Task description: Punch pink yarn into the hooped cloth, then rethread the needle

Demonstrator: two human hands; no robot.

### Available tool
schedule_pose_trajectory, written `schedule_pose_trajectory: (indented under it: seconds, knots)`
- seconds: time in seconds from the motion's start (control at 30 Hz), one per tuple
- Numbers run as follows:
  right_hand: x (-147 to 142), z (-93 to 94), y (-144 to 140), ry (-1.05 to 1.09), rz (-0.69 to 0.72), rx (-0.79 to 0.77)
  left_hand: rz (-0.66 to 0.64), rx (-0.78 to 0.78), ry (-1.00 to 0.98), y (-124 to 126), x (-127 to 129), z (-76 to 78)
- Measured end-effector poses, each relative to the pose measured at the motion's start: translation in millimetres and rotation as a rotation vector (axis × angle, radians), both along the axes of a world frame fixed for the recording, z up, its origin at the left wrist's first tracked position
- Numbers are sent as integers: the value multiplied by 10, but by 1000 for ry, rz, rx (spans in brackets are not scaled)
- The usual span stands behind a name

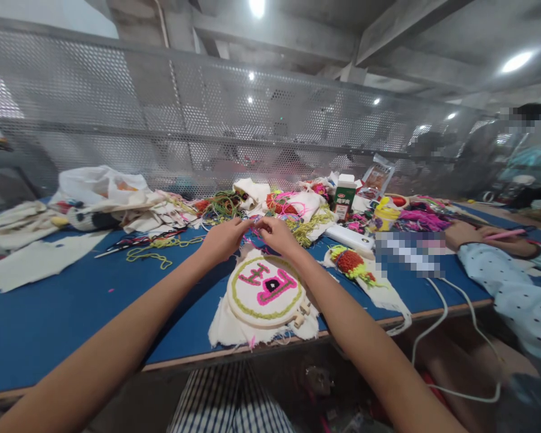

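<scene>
Beyond the far rim of an embroidery hoop, my left hand and my right hand meet fingertip to fingertip. Both are closed in a pinch. Pink and purple yarn shows just under and between the fingertips, but what they grip is too small to make out. The embroidery hoop lies flat on the table, near its front edge, stretching white cloth with frayed edges. Stitched on it are a yellow-green ring and pink and green shapes, one with a black patch. A wooden screw clamp sits at the hoop's lower right.
Tangled yarn and cloth scraps spread over the blue table. A green-white carton, a white device and a yellow cup stand right. A co-worker's polka-dot sleeve and white cord are at right.
</scene>
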State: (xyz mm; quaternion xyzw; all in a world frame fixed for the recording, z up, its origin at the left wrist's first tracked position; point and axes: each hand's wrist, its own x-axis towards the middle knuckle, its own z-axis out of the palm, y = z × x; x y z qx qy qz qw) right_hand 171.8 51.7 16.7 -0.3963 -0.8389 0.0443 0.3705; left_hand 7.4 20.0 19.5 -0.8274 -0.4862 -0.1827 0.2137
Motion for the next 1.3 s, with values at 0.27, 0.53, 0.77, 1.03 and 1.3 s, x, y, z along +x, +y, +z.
schedule_pose_trajectory:
  seconds: [0.27,0.53,0.77,1.03,1.3]
  knots:
    - [27,-21,-3,-23,41,-17,-26,-19,-50,26,24,-33]
    - [-17,-54,-33,-3,-59,-21,-36,-19,1,13,52,-55]
    - [1,-63,-18,35,-141,-31,-35,1,10,23,39,-56]
    - [-47,-70,-54,43,-8,-61,-33,16,29,6,44,-50]
    - [-47,-57,-79,100,-5,-73,-40,20,27,7,51,-53]
